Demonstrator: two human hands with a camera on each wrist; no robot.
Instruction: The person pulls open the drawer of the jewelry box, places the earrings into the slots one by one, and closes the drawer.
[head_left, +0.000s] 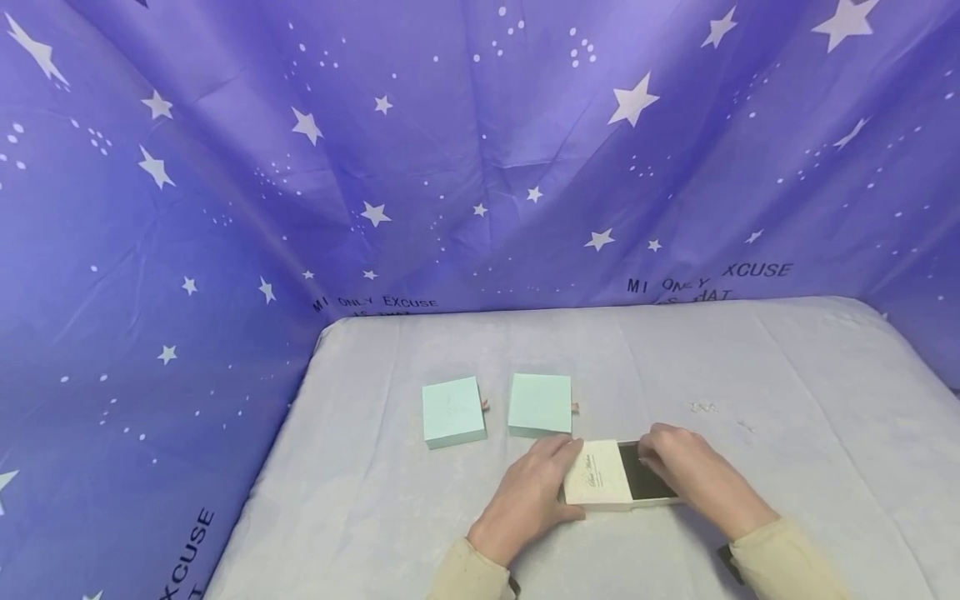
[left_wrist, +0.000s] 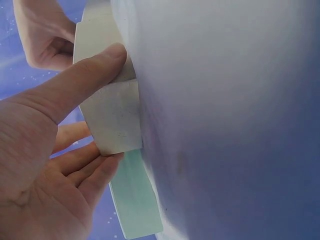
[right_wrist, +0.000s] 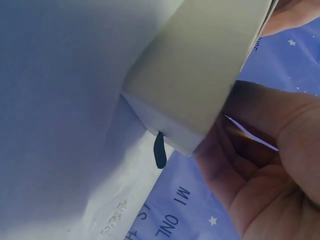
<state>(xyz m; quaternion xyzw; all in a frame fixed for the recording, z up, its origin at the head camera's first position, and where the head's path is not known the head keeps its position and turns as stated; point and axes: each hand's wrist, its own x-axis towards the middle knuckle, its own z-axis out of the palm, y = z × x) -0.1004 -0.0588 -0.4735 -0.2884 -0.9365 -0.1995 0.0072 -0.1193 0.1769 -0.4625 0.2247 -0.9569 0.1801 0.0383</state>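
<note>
A cream drawer box (head_left: 598, 473) with script lettering on its top lies near the front of the table. Its drawer (head_left: 637, 477), dark inside, is pulled out to the right. My left hand (head_left: 527, 492) grips the sleeve from the left; in the left wrist view the thumb lies along its front side. My right hand (head_left: 697, 471) has its fingertips down inside the drawer. What they touch there is hidden by the drawer wall. A dark ribbon tab (right_wrist: 159, 151) sticks out of the drawer's end in the right wrist view.
Two mint-green boxes (head_left: 454, 412), each with a small pinkish tab, sit behind and left of the cream box. Small shiny pieces (head_left: 703, 407), too small to identify, lie farther right on the pale cloth-covered table (head_left: 360, 517). Purple star-patterned curtains (head_left: 480, 150) hang around it.
</note>
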